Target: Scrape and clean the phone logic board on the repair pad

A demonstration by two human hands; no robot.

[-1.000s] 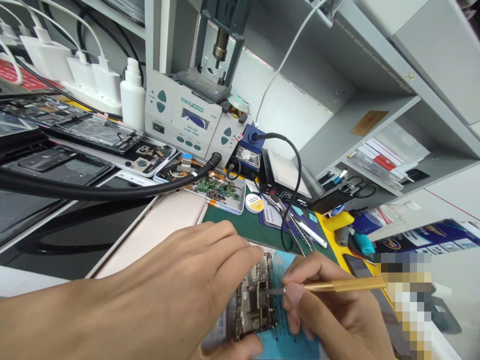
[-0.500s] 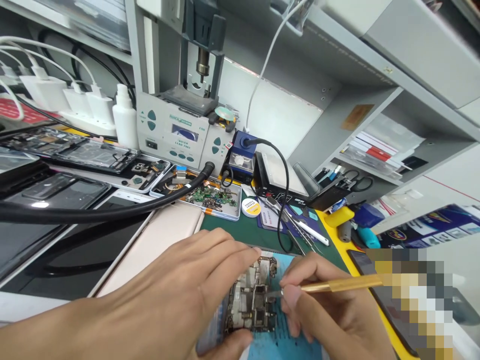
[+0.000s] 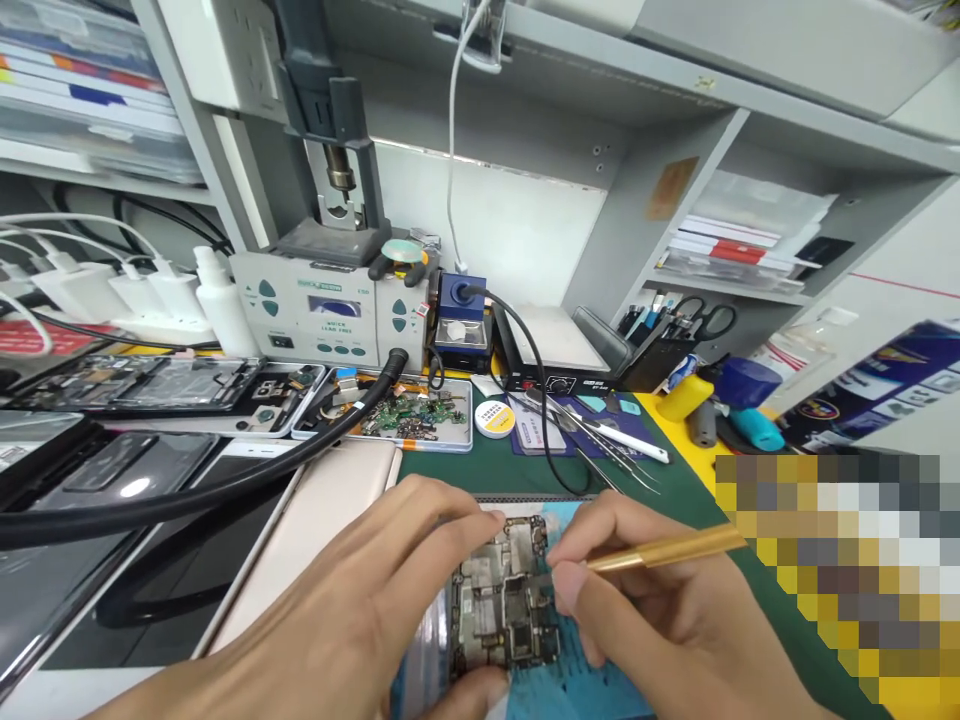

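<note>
Our view has lifted since the earlier frame; the hands barely moved. At lower centre, our left hand pinches the circuit board, our right hand grips the brass tool. We should pry gently.

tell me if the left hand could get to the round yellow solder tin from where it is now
Probably yes. The left hand steadies the circuit board, and the solder tin sits beyond it on bare green mat. Only a black cable curves beside the tin.
</note>
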